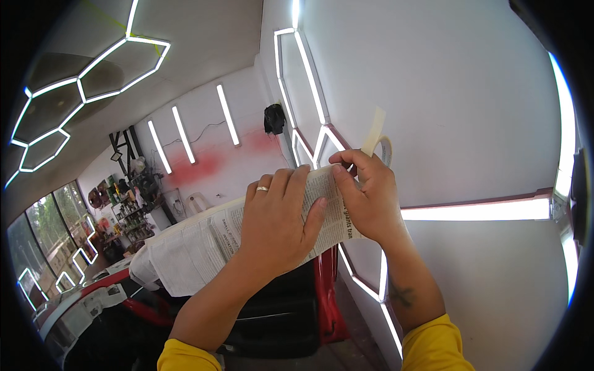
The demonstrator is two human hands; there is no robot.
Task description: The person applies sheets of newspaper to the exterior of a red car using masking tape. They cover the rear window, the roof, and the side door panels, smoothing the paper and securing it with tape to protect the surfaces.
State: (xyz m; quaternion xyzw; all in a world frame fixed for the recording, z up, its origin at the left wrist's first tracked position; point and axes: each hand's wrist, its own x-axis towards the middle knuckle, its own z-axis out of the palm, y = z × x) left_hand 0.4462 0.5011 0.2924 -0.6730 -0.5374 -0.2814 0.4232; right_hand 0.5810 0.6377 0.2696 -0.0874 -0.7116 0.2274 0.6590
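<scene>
A sheet of printed newspaper (185, 263) hangs along the upper edge of a red car door with a dark inner panel (272, 321). A pale strip of masking tape runs along the paper's top edge. My left hand (278, 216), with a ring on one finger, lies flat on the newspaper, its fingertips over that top edge and its thumb spread. At the paper's right end, my right hand (371, 195) is closed, thumb and forefinger together at the taped edge. Behind its fingers shows a masking tape roll (386, 150), with a loose tape end (374, 131) sticking up.
More newspaper (102, 300) covers parts of the red car body at lower left. Farther back stand shelves crowded with bottles and cans (130, 216) and a pale chair (198, 203). Lit tubes line the ceiling and the white wall (458, 123) on the right.
</scene>
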